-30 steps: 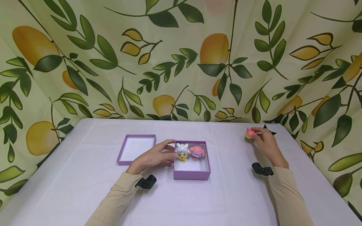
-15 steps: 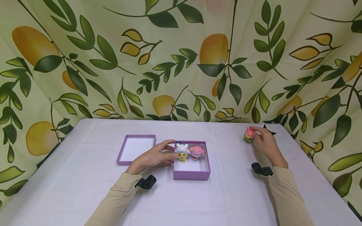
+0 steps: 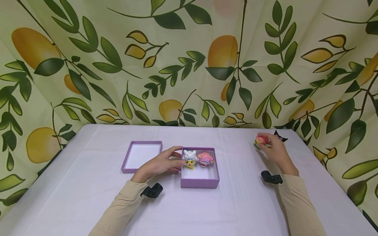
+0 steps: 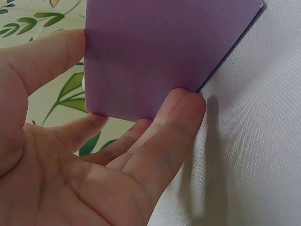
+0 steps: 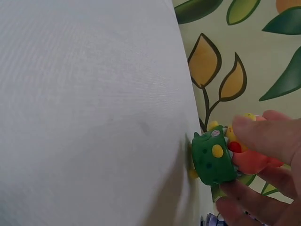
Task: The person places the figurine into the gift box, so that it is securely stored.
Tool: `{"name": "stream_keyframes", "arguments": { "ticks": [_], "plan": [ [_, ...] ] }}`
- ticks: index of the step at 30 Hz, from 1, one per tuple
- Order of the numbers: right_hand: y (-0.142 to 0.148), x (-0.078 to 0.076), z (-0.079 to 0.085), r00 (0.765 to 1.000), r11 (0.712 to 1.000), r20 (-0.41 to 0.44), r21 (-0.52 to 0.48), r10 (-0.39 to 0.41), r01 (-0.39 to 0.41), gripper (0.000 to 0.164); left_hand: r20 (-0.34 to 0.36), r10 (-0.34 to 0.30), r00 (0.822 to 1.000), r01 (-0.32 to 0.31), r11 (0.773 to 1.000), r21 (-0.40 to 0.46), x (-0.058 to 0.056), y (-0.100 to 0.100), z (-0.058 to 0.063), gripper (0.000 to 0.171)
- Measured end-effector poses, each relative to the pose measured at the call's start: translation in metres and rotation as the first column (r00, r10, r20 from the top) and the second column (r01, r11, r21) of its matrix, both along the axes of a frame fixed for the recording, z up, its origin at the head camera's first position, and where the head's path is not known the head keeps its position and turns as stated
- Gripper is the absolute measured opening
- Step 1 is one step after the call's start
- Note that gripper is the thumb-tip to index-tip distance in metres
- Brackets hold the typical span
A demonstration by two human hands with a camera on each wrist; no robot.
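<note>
A purple box (image 3: 199,183), open at the top, holds a white-and-yellow figurine (image 3: 190,158) and a pink figurine (image 3: 205,159) in its back part. My left hand (image 3: 160,164) grips the box's left side, thumb at the rim; the left wrist view shows other fingertips against the purple wall (image 4: 141,52) and around its corner. At the far right, my right hand (image 3: 276,151) pinches a pink toy figurine (image 3: 261,140) between thumb and fingers. Its green, yellow-spotted base (image 5: 212,157) shows in the right wrist view; the fingers hide part of the pink body.
Left of the box, a shallow purple lid (image 3: 141,156) lies with its white inside up, partly behind my left hand. A black, pointed object (image 3: 280,136) sits behind my right hand. A leaf-patterned curtain (image 3: 189,75) hangs behind the white-covered table (image 3: 236,209).
In my right hand the pink figurine has turned and tilted, its green base swinging down and left. More of the black object shows. My left hand and the box have stayed put.
</note>
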State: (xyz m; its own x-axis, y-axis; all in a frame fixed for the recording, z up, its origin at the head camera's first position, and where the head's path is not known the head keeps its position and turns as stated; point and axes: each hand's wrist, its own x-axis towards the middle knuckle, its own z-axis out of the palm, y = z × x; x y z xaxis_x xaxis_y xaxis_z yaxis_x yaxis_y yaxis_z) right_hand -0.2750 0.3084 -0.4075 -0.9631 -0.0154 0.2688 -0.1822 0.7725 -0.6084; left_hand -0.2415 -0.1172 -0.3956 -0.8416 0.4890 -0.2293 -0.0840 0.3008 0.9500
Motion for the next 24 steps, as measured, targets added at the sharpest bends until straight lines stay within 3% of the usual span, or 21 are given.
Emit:
{"name": "stream_keyframes", "arguments": {
  "ticks": [6, 20, 24],
  "plan": [
    [-0.0015, 0.0018, -0.0001, 1.000, 1.000, -0.031, 0.003, 0.003, -0.003, 0.042, -0.002, -0.002, 1.000, 0.002, 1.000, 0.001, 0.0004, -0.0001, 0.0003, 0.069],
    [-0.0006, 0.0005, 0.0027, 0.994, 1.000, 0.111, -0.008, -0.013, 0.014, 0.048, 0.004, 0.003, 1.000, -0.003, 1.000, 0.000, 0.0009, 0.0000, 0.0012, 0.070],
    [-0.0027, 0.0005, 0.0001, 0.995, 0.999, 0.091, -0.019, -0.033, 0.035, 0.051, 0.001, -0.002, 1.000, 0.002, 1.000, 0.000, 0.0010, -0.0002, 0.0012, 0.071]
  ]
}}
